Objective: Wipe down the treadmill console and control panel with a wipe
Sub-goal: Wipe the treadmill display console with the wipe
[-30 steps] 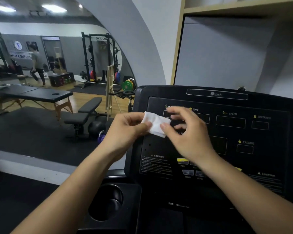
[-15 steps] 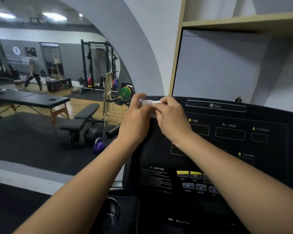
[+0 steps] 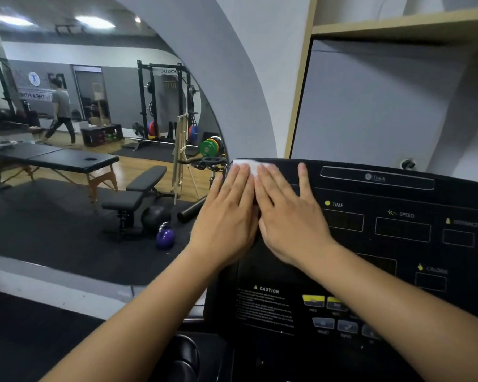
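Wipe [image 3: 244, 164] white, pinned flat at top-left corner of treadmill console [image 3: 398, 244], centre of frame, mostly hidden under fingers. Step in hand, by judgement: start of wiping, wipe just laid on upper edge. Next move likely calls for steady downward pressure and sweep rightward across control panel [image 3: 342, 312], over TIME and SPEED windows, light over buttons. Left hand [image 3: 229, 213] and right hand [image 3: 290, 216] side by side, touching, palms down, fingers straight, pressing wipe. Both forearms reach up from lower frame.
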